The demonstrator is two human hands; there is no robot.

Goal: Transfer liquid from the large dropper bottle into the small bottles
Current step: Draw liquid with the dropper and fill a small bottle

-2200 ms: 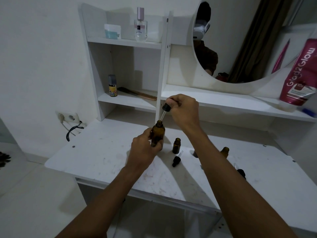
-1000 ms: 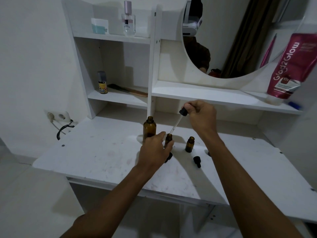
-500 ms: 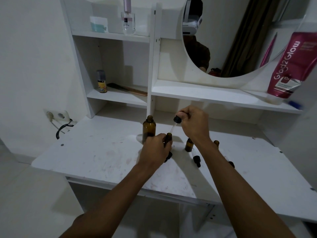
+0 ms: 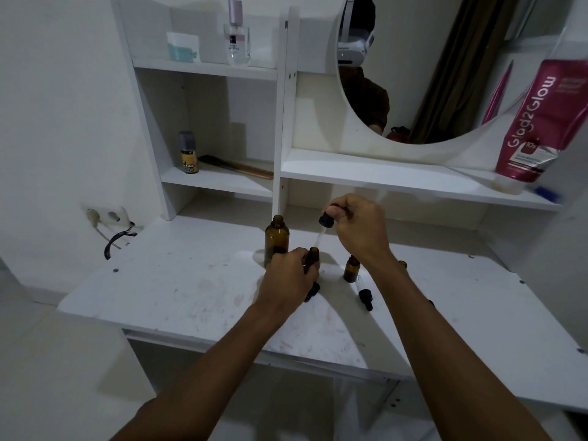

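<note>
One small bottle point(image 4: 312, 258) beside the large dropper bottle point(image 4: 276, 238) is gripped steady for filling by the left hand point(image 4: 288, 278), under the dropper point(image 4: 322, 232) pinched by the right hand point(image 4: 361, 232).

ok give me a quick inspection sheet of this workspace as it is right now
surface: white table, scuffed, reddish smudges
job's things: large bottle open, upright; dropper tip at mouth of held small bottle; second small bottle open, upright
clutter: loose dropper cap lying on the table
grippers: left hand grips the small bottle; right hand pinches the dropper bulb
cables: black cable hanging by the wall socket
surroundings: shelves with perfume bottle, spray can, comb, pink tube; round mirror
</note>
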